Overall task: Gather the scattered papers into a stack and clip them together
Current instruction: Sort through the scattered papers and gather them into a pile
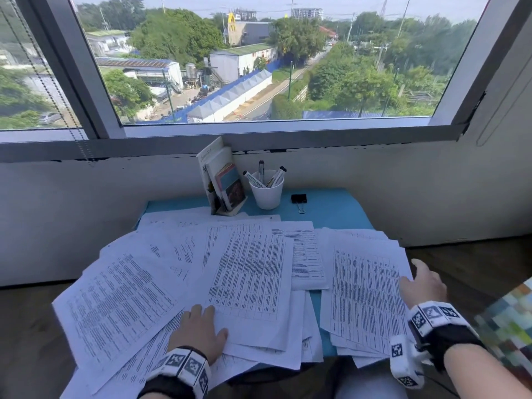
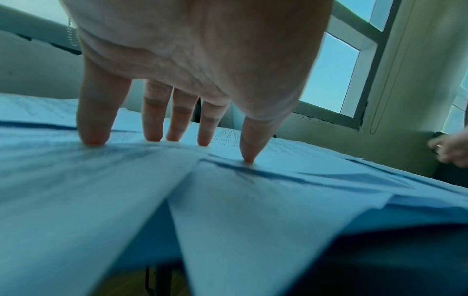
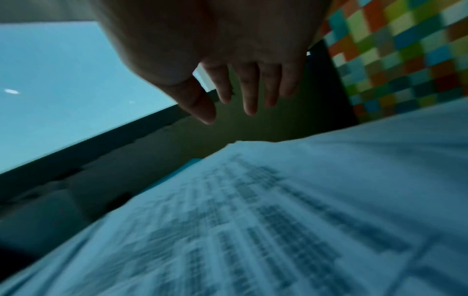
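Several printed papers (image 1: 247, 272) lie fanned across a small blue table (image 1: 331, 207), many overhanging its near edge. My left hand (image 1: 198, 329) presses flat on the sheets at the near left, its straight fingertips (image 2: 93, 138) and thumb touching the papers (image 2: 228, 200). My right hand (image 1: 423, 286) hovers open over the right edge of the right-hand pile (image 1: 365, 295); in the right wrist view its fingers (image 3: 249, 104) hang straight above the printed sheet (image 3: 253, 220), holding nothing. A black binder clip (image 1: 298, 199) lies on the table at the back right.
A white cup (image 1: 267, 191) with markers and a stand of booklets (image 1: 223, 182) sit at the table's back, against the wall under a large window (image 1: 259, 67). A colourful checkered surface (image 1: 512, 326) is at the right. Dark floor surrounds the table.
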The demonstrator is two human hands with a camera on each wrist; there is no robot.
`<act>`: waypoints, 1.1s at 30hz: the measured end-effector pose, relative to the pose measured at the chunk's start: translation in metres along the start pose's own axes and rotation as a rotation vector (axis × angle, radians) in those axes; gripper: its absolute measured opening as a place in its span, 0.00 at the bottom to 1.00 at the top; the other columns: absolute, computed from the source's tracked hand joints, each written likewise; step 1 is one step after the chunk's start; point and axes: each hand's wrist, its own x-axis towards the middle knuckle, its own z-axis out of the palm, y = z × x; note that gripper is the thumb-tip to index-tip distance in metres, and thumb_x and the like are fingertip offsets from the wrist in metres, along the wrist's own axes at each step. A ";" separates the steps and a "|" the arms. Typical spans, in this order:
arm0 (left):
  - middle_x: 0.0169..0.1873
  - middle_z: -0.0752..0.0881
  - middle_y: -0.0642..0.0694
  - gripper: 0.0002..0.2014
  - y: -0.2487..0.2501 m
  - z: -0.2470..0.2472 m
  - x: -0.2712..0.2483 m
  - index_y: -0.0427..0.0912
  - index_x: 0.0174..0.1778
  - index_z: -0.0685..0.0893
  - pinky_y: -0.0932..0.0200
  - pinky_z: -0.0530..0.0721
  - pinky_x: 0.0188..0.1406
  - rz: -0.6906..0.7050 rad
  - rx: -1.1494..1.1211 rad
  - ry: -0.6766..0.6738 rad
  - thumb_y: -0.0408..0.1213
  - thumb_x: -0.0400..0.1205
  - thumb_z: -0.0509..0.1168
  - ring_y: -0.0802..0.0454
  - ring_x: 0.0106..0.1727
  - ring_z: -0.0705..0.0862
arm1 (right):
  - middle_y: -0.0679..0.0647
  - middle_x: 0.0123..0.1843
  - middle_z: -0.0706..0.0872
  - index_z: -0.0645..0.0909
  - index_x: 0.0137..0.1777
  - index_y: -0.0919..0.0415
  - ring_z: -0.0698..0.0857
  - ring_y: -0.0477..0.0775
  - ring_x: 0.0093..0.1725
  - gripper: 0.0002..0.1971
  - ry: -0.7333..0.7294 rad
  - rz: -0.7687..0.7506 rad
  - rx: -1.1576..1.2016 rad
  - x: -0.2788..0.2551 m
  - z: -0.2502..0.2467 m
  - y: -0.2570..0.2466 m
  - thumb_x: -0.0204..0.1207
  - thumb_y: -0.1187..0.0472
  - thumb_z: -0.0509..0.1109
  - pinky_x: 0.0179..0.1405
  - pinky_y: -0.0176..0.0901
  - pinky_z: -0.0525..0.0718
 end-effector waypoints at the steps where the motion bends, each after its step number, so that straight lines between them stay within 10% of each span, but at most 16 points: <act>1: 0.74 0.65 0.48 0.28 -0.001 -0.003 0.002 0.51 0.77 0.62 0.50 0.76 0.66 0.010 0.012 0.003 0.56 0.82 0.53 0.48 0.74 0.65 | 0.66 0.68 0.76 0.70 0.74 0.57 0.74 0.68 0.66 0.26 0.005 -0.078 0.040 -0.008 0.006 -0.014 0.74 0.63 0.64 0.66 0.54 0.73; 6: 0.78 0.61 0.46 0.30 -0.010 -0.015 0.010 0.51 0.80 0.58 0.50 0.70 0.72 -0.012 -0.022 0.070 0.56 0.82 0.54 0.45 0.77 0.62 | 0.56 0.60 0.83 0.74 0.69 0.54 0.82 0.55 0.51 0.19 -0.412 -0.261 0.201 -0.069 0.047 -0.085 0.77 0.61 0.64 0.48 0.46 0.80; 10: 0.79 0.59 0.44 0.34 -0.017 -0.013 0.010 0.51 0.80 0.56 0.47 0.70 0.73 -0.046 -0.055 -0.027 0.56 0.80 0.58 0.43 0.78 0.60 | 0.57 0.66 0.79 0.66 0.76 0.54 0.85 0.55 0.49 0.29 -0.677 -0.224 0.191 -0.107 0.086 -0.111 0.75 0.55 0.67 0.56 0.52 0.85; 17: 0.77 0.61 0.44 0.31 -0.018 -0.007 0.009 0.50 0.78 0.60 0.48 0.71 0.71 0.031 -0.014 -0.059 0.54 0.80 0.59 0.42 0.76 0.62 | 0.62 0.77 0.69 0.48 0.81 0.61 0.74 0.64 0.72 0.46 -0.586 -0.019 0.340 -0.130 0.116 -0.122 0.72 0.53 0.74 0.69 0.53 0.75; 23: 0.80 0.58 0.46 0.31 -0.036 -0.012 0.009 0.52 0.80 0.58 0.48 0.64 0.77 0.039 -0.128 0.023 0.52 0.82 0.59 0.44 0.80 0.59 | 0.62 0.62 0.84 0.76 0.66 0.66 0.84 0.61 0.56 0.22 -0.565 -0.016 0.330 -0.131 0.122 -0.108 0.73 0.64 0.74 0.62 0.53 0.82; 33: 0.72 0.69 0.47 0.33 -0.104 -0.030 0.020 0.52 0.78 0.62 0.47 0.74 0.70 -0.124 -0.065 -0.041 0.49 0.76 0.62 0.46 0.73 0.69 | 0.61 0.55 0.80 0.72 0.65 0.67 0.78 0.60 0.52 0.13 -0.520 0.073 0.451 -0.119 0.123 -0.086 0.82 0.68 0.59 0.55 0.49 0.75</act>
